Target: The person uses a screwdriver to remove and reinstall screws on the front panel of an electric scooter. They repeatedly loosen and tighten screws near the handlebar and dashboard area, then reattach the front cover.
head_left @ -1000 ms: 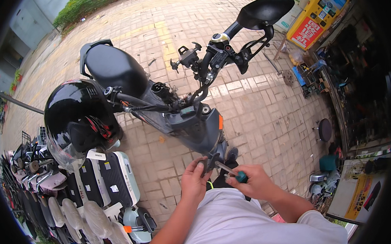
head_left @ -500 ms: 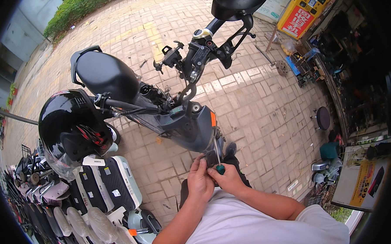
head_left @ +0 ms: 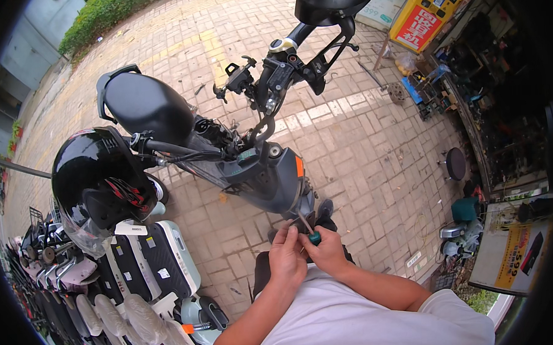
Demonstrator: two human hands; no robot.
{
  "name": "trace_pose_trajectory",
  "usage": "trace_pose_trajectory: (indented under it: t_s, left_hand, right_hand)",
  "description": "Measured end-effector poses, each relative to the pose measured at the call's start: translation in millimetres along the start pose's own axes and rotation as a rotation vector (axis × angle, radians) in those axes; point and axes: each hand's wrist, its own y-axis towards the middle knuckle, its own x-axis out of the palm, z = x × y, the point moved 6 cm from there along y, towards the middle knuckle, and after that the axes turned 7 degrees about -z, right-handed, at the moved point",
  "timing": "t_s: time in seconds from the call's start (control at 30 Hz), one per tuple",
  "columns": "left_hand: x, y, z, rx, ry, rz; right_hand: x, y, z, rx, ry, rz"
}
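Bare forearms point(head_left: 380, 287) converge at the lower centre: the right hand point(head_left: 328, 251) clasps a green-handled, metal-shafted screwdriver point(head_left: 315, 238); the left hand point(head_left: 288, 253), fingers curled, is just beside, its hold unclear.

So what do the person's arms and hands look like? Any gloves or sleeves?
No gloves: the left grip and the right grip are bare hands. Both forearms are bare too, with no watch showing. A short, whitish T-shirt sleeve shows on the right arm; the left sleeve is out of view.
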Motion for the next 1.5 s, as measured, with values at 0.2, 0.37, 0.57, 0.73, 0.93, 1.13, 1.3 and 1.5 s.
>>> trace_pose_trajectory:
  t_s: [0.2, 0.37, 0.57, 0.73, 0.93, 1.13, 1.3, 1.5]
  left_hand:
    - [-25, 37, -11, -0.031, -0.114, -0.025]
    - [-52, 79, -3, 0.052, -0.143, -0.015]
    - [-50, 110, 9, 0.154, -0.045, -0.142]
    - [-39, 125, 18, 0.226, 0.038, -0.130]
    - [-33, 129, 25, 0.279, 0.083, -0.140]
    - [-33, 126, 24, 0.292, 0.086, -0.113]
    - [-35, 124, 25, 0.300, 0.064, -0.097]
    - [-36, 124, 25, 0.308, 0.056, -0.131]
  right_hand:
    - [-8, 7, 4, 0.011, 0.020, -0.035]
    - [-32, -27, -31, -0.187, -0.141, -0.164]
    - [-46, -37, -40, -0.189, -0.157, -0.190]
    - [-42, -11, -33, -0.215, -0.281, -0.115]
    - [-38, 2, -30, -0.196, -0.264, -0.112]
    - [-39, 8, -33, -0.186, -0.214, -0.119]
    - [-39, 9, -34, -0.147, -0.117, -0.135]
    - [-42, 12, -39, -0.129, -0.132, -0.151]
